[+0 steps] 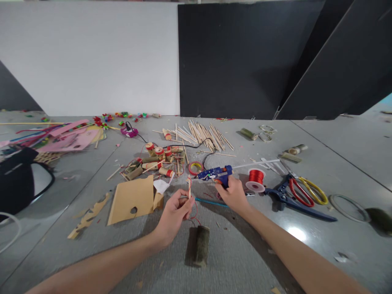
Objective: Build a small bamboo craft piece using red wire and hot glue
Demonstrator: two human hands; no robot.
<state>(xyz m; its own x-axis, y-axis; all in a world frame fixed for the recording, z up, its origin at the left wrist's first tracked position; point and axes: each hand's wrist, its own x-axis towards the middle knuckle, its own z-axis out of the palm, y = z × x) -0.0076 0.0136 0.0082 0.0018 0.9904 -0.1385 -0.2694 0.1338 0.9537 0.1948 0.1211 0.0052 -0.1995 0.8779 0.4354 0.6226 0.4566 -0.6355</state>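
Upright in the pinched fingers of my left hand (175,212) is a short thin wooden stick (189,188), with red string around its upper part. Red string (196,212) trails from that hand down toward a dark green bamboo piece (201,245) on the floor in front of me. My right hand (234,195) is wrapped around the handle of a blue hot glue gun (216,173). Its nozzle points left, close to the stick's top; whether they touch I cannot tell. A clear glue stick (257,163) juts from the gun's back.
Right of the gun stand a red string spool (256,177), pruning shears (294,200) and scissors (312,191). Beyond lie a tape roll (196,168) and many wooden sticks (205,134). Cardboard (131,200) and bamboo pieces (159,153) lie left. Black and white panels (245,61) close off the back.
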